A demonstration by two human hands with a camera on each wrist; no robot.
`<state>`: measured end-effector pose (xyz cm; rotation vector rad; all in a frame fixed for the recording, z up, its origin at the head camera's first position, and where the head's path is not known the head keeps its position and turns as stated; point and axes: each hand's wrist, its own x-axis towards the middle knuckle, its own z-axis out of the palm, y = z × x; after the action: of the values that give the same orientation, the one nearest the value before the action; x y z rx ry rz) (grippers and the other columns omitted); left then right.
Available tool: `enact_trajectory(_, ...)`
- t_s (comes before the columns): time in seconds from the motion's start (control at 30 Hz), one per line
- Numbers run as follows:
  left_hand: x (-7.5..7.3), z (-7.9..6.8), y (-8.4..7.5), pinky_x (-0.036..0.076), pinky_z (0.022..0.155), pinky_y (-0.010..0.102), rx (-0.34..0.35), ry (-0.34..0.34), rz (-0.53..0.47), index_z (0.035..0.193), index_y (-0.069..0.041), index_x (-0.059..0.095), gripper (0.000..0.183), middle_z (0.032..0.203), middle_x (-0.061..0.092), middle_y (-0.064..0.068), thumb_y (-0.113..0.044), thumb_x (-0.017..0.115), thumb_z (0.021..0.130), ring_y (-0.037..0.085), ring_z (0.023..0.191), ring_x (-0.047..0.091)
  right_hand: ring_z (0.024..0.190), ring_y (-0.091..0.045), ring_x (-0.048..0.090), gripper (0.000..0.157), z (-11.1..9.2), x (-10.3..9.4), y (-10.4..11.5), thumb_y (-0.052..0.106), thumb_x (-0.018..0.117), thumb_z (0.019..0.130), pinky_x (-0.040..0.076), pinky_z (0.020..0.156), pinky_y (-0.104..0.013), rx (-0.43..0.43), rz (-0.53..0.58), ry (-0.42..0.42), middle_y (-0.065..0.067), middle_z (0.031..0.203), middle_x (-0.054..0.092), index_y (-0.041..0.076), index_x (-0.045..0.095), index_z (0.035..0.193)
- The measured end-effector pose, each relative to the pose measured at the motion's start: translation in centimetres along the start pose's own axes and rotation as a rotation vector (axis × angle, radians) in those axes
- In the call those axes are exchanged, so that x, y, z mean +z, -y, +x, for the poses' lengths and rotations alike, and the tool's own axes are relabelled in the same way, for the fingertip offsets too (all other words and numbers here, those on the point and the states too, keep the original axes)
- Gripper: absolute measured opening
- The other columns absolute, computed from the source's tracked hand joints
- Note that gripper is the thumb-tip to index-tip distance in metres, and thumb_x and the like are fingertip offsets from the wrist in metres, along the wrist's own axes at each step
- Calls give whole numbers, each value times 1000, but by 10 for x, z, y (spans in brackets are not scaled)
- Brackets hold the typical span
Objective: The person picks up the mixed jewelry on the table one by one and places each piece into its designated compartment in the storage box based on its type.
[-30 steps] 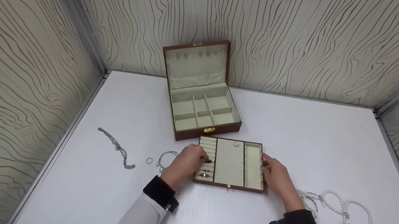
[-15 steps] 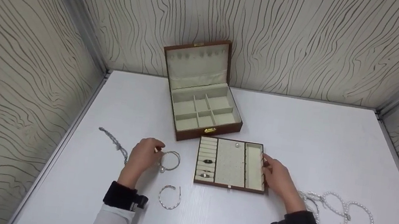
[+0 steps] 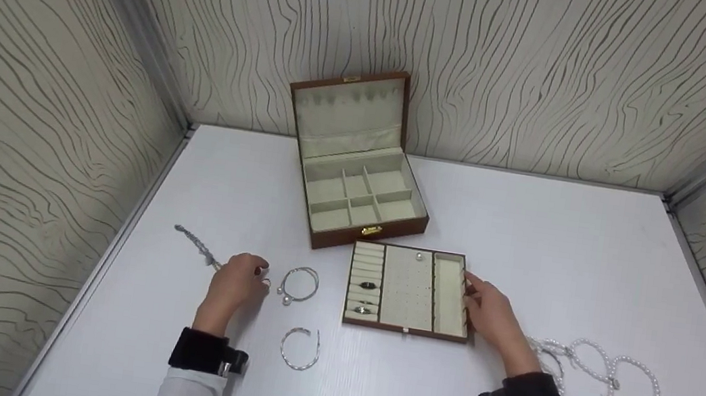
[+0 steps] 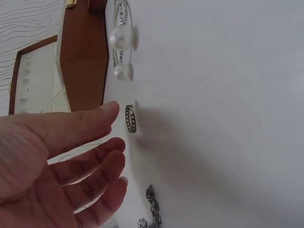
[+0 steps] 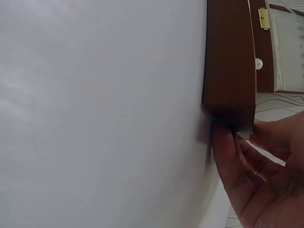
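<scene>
My left hand (image 3: 237,288) hovers over the table left of the pearl-ended bangle (image 3: 287,299). Its fingers are loosely bent and hold nothing in the left wrist view, where a small ring (image 4: 128,121) appears just past the thumb tip, apart from it. Part of a silver chain bracelet (image 3: 200,246) lies under and behind this hand. My right hand (image 3: 490,311) grips the right edge of the jewelry tray (image 3: 404,330), thumb at the top of the wall and fingers against the outer side. A dark ring (image 3: 368,286) and a silver ring (image 3: 362,310) sit in the tray's ring rolls.
Behind the tray stands a brown jewelry box (image 3: 365,234) with its lid raised and several compartments. An open-ended twisted bangle (image 3: 298,367) lies in front of the pearl one. Pearl strands (image 3: 645,364) lie right of the right wrist. A pearl stud (image 3: 419,256) is on the tray's middle panel.
My left hand let go of the dark ring in the tray's ring rolls and moved left, then slightly lower, to the loose ring. The right hand stays on the tray.
</scene>
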<state>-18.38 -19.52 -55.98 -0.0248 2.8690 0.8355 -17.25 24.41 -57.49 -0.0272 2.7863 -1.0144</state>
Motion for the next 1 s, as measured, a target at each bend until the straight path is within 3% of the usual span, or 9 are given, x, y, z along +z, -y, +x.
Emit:
enact_trajectory(0.2,4,-1,4,53,76,48,22,-15,0,110,5,70,37,96,68,16,2,74,74,31,89,64,103,-36,59,49,0,0,-1,-1,50,97,50,88,-49,-2,4,-5,-25,116,58,-10,38,144)
enact_trajectory(0.5,12,0,7,53,75,45,37,-68,-5,99,0,74,23,89,66,11,2,75,76,27,85,64,103,-36,60,49,-1,0,-1,-2,51,97,50,88,-49,-14,11,-12,-25,115,59,-10,38,143)
enact_trajectory(0.7,11,-2,6,53,74,42,36,-56,-4,91,-2,73,13,86,63,6,1,76,79,24,81,62,104,-35,59,49,-1,1,1,1,50,98,50,87,-47,1,-15,-3,-24,116,58,-8,38,145)
enact_trajectory(1.0,12,-2,4,49,60,36,41,-77,17,83,-6,67,10,73,60,2,3,69,81,19,65,56,103,-34,59,50,0,0,0,1,49,99,50,86,-47,14,-8,6,-24,116,58,-8,36,146)
